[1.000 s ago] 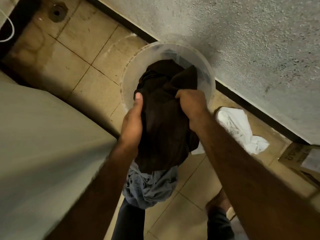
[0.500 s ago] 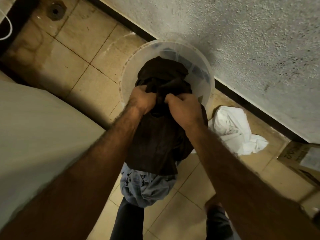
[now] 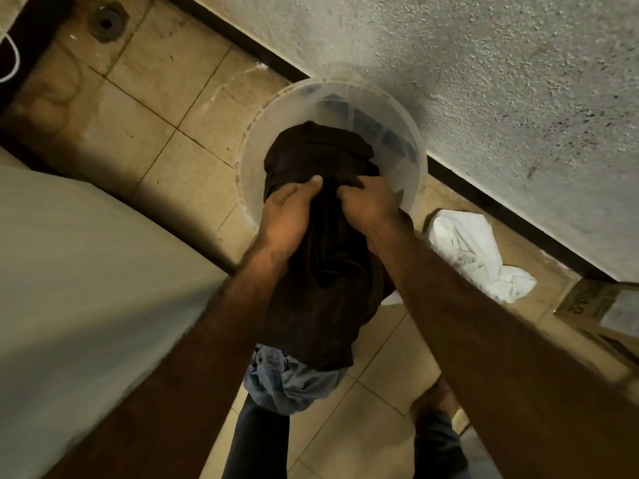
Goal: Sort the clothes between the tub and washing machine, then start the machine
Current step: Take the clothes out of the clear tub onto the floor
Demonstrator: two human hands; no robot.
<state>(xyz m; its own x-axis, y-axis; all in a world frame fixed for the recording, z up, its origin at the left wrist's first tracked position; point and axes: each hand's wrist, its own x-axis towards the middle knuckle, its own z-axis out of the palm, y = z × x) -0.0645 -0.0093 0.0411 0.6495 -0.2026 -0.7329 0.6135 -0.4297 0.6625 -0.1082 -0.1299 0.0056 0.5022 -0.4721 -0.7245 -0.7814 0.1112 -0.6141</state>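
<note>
A dark brown garment [image 3: 321, 281] hangs over the near rim of the clear plastic tub [image 3: 256, 133], which stands on the floor against the wall. My left hand [image 3: 288, 210] and my right hand [image 3: 368, 202] grip the garment side by side, fingers curled into the cloth above the tub's near edge. Under it a blue-grey garment [image 3: 287, 382] hangs down. More dark clothes [image 3: 387, 133] lie deep in the tub. The washing machine's pale top [image 3: 86, 288] fills the left side.
A white cloth [image 3: 473, 250] lies crumpled on the tiled floor right of the tub. A cardboard box [image 3: 598, 305] sits at the far right by the rough wall [image 3: 484, 63]. A floor drain [image 3: 107, 22] is at top left. My legs [image 3: 259, 440] stand below.
My hands came together from the garment's two sides and bunched the brown cloth at its middle. Since then they have shifted slightly, still gripping it over the tub.
</note>
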